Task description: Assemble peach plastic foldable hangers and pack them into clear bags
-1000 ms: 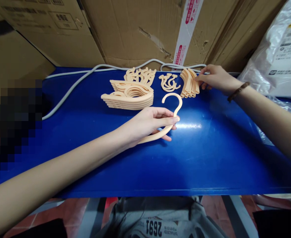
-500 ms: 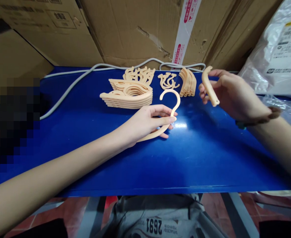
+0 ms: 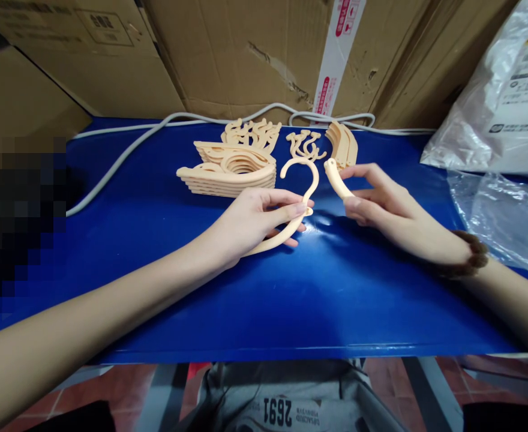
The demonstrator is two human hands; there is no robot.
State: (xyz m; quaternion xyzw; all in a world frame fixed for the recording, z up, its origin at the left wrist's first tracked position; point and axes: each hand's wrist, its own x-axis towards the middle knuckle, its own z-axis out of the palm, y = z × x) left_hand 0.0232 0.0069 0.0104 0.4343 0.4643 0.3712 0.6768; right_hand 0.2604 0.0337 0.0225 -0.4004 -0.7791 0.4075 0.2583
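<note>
Between the thumb and fingers of my left hand [image 3: 264, 216] is a beige hanger hook [image 3: 314, 174] joined to a curved hanger arm [image 3: 275, 241]; the far end of that arm is hidden under my wrist. My right hand [image 3: 381, 201] pinches a second curved hanger arm [image 3: 337, 180] by its lower end. Its upper end, with a small hole, points up and left toward the hook. A gap separates the two pieces. Behind my left hand lies a stack of beige hanger pieces [image 3: 228, 180].
On the blue table [image 3: 291, 306], loose hooks [image 3: 304, 146], a row of curved arms [image 3: 342, 144] and more beige parts [image 3: 252, 135] lie at the back. A white cable [image 3: 129, 159] runs along cardboard boxes [image 3: 246, 54]. Plastic-wrapped packaging [image 3: 493, 114] stands at right.
My right hand has moved left and slightly down, bringing its hanger arm close to the hook. It has turned the piece so its tip leans left. My left hand has shifted slightly left.
</note>
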